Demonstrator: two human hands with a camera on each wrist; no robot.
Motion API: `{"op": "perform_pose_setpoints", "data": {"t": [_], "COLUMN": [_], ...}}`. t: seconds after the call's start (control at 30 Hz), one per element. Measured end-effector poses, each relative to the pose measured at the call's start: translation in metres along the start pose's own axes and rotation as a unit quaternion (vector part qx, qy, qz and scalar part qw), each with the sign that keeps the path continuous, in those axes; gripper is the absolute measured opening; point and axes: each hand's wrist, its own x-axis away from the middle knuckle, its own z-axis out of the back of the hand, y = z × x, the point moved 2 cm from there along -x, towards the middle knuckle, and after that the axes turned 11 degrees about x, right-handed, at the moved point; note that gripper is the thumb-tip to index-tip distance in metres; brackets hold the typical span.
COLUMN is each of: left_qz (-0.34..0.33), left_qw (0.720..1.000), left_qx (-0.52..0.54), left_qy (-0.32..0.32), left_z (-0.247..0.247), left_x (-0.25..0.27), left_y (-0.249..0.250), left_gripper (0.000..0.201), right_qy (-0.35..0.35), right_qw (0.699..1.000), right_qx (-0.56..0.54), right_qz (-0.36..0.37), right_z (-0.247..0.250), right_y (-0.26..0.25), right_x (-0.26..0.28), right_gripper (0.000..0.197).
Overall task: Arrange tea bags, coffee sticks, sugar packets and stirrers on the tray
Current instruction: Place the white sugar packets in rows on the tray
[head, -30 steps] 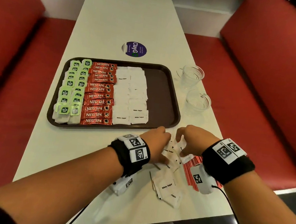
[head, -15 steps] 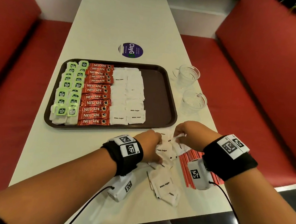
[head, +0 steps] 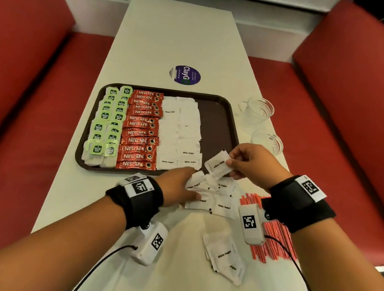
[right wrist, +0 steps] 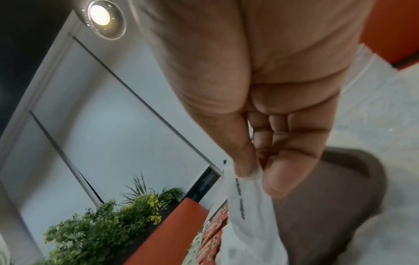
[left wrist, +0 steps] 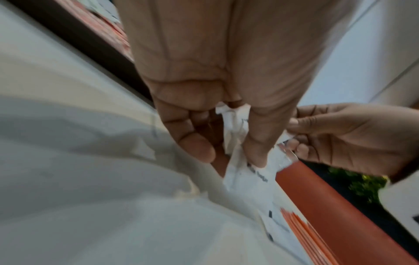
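Observation:
A brown tray [head: 221,124] holds columns of green-tagged tea bags [head: 108,122], red coffee sticks [head: 140,130] and white sugar packets [head: 180,132]; its right strip is bare. My right hand [head: 243,162] pinches a white sugar packet [head: 218,164] [right wrist: 247,206] by its end, lifted just over the tray's near right corner. My left hand [head: 182,187] grips a crumpled bunch of sugar packets [head: 201,186] [left wrist: 238,143] at the table-top pile in front of the tray. More sugar packets [head: 224,257] lie nearer me. Red stirrers [head: 270,243] lie under my right wrist.
Two clear glass cups [head: 257,110] [head: 267,142] stand right of the tray. A round purple sticker [head: 185,74] lies on the white table [head: 179,32] beyond it. Red bench seats flank both sides. The table's near edge runs close behind the loose packets.
My right hand has risen from the pile with one sugar packet and moved toward the tray's near right corner. My left hand has stayed on the pile, holding packets.

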Motion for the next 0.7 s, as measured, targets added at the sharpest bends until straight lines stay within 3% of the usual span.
{"op": "perform_pose_setpoints", "data": {"t": [0.17,0.33,0.53,0.7], "left_qz": [0.022,0.042,0.031,0.029], "left_qw": [0.988,0.960,0.939,0.927], "left_qx": [0.133,0.226,0.277,0.307], "left_qy": [0.069,0.160,0.202,0.214], "left_z": [0.051,0.092,0.108,0.110], "left_x": [0.026,0.049,0.058,0.054], "left_y": [-0.028,-0.059,-0.067,-0.068], "left_gripper": [0.035,0.037,0.028,0.026], "right_qy": [-0.032,-0.045,0.010,-0.027], "right_qw": [0.991,0.990,0.999,0.996], "right_qx": [-0.131,-0.132,0.024,0.077], "right_qz": [-0.022,-0.022,-0.018,-0.029], "right_z": [-0.036,-0.080,-0.098,-0.097], "right_y": [-0.021,-0.040,-0.047,-0.050], "right_x": [-0.026,-0.047,-0.059,-0.061], "right_gripper": [0.010,0.014,0.015,0.022]}}
